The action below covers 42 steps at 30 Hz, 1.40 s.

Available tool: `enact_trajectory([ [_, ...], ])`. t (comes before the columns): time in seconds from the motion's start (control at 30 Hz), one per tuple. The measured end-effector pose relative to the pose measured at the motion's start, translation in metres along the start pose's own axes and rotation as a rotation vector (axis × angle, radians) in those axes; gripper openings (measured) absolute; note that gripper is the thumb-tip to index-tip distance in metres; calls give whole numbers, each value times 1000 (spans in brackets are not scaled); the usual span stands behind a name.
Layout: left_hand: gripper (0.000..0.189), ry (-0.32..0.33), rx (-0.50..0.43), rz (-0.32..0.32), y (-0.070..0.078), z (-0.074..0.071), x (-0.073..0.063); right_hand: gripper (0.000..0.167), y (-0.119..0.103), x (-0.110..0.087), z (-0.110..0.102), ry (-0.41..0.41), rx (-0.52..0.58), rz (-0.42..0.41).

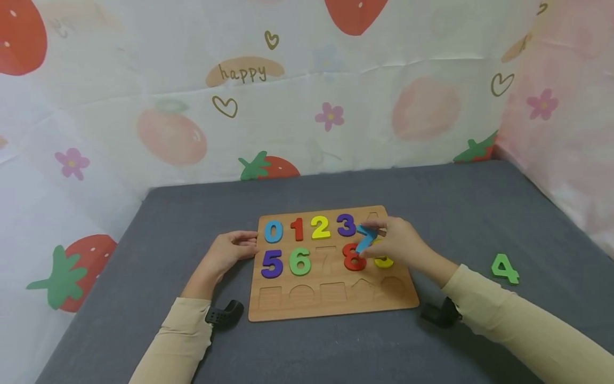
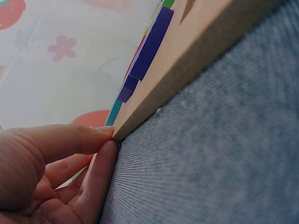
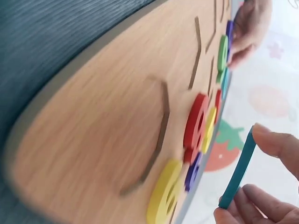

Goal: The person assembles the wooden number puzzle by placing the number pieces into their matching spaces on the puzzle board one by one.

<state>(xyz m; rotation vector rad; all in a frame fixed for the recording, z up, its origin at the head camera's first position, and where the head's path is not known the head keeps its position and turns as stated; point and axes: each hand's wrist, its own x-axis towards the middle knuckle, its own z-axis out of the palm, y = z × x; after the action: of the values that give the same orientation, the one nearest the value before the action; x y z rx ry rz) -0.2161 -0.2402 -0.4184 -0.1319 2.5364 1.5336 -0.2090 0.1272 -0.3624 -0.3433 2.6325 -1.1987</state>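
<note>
My left hand (image 1: 223,257) pinches the left edge of a wooden number puzzle board (image 1: 331,274) between thumb and fingers, close to the corner. Above the board's right half, my right hand (image 1: 402,240) holds a blue number 7 (image 1: 367,238) by its ends, tilted. In the right wrist view this teal-looking piece (image 3: 239,170) stands clear of the board, seen edge-on. The recess shaped like a 7 (image 1: 326,261) lies bare between the green 6 (image 1: 293,261) and the red 8 (image 1: 348,260). My right fingers partly cover the yellow 9 (image 1: 384,263).
Blue 0, red 1, yellow 2 and purple 3 (image 1: 340,231) line the top row, with a purple 5 (image 1: 272,272) below. Several bare shape recesses fill the bottom row. A green 4 (image 1: 509,274) lies on the grey cloth at the right. Patterned curtains surround the table.
</note>
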Motion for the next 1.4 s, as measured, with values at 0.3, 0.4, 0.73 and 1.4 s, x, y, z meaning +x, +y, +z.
enact_trajectory([
  [0.3,48,-7,-3,8,2,4,3,64,-11,12,23,-103,20,-72],
  [0.4,48,-4,-2,3,3,4,3,63,-16,15,29,-103,-49,-80],
  [0.73,47,4,-3,-1,2,3,1,61,-23,28,45,-161,-84,-69],
  [1.4,47,13,-11,-4,-1,-1,0,60,-32,36,63,-189,-202,-48],
])
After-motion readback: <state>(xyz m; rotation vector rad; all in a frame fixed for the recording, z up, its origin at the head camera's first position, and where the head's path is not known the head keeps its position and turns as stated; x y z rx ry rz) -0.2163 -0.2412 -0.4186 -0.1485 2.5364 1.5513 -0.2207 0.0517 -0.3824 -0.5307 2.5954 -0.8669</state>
